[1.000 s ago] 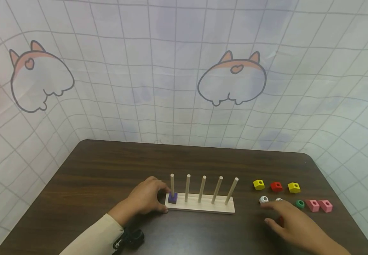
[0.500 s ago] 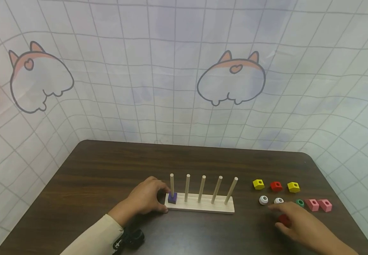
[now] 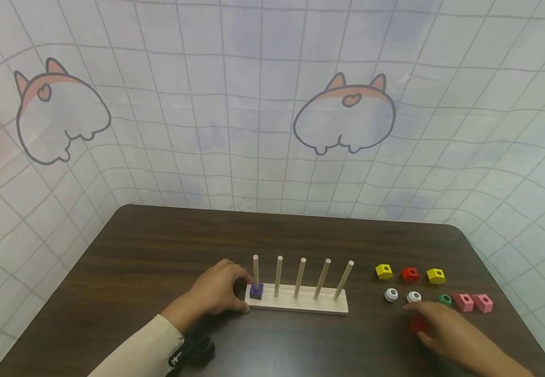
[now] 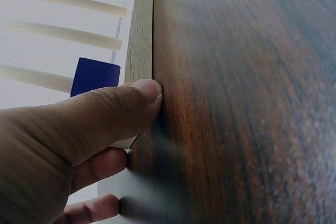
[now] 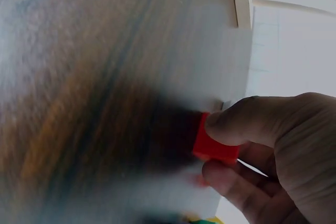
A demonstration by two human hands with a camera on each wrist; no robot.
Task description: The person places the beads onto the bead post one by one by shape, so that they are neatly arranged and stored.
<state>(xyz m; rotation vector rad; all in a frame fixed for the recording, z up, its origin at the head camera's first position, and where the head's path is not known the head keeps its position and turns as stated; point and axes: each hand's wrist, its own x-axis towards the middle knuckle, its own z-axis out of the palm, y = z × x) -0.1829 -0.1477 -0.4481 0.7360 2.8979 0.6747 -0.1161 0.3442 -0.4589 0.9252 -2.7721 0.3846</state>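
Observation:
My left hand [image 3: 218, 290] grips the left end of a pale wooden peg board [image 3: 301, 301] with several upright pegs. Its thumb lies along the front edge of the base in the left wrist view, close by a purple block [image 4: 95, 76]. That block sits low on the leftmost peg. At the right, my right hand [image 3: 451, 327] pinches a red block [image 5: 215, 142] between thumb and fingers, low over the table. From the head view the red block is partly hidden under the hand. A white bead [image 3: 414, 297] lies just beyond the fingertips.
Behind the right hand lie another white bead [image 3: 391, 295], a green bead [image 3: 445, 299] and two pink blocks [image 3: 473, 302]. Farther back are a red block [image 3: 410, 275] and two yellow blocks, one on the left [image 3: 383, 272]. A patterned cloth [image 3: 263, 131] hangs behind the table.
My right hand has shifted a little right and toward me, uncovering the white beads; the red block under it now shows more. The left hand stays on the peg board.

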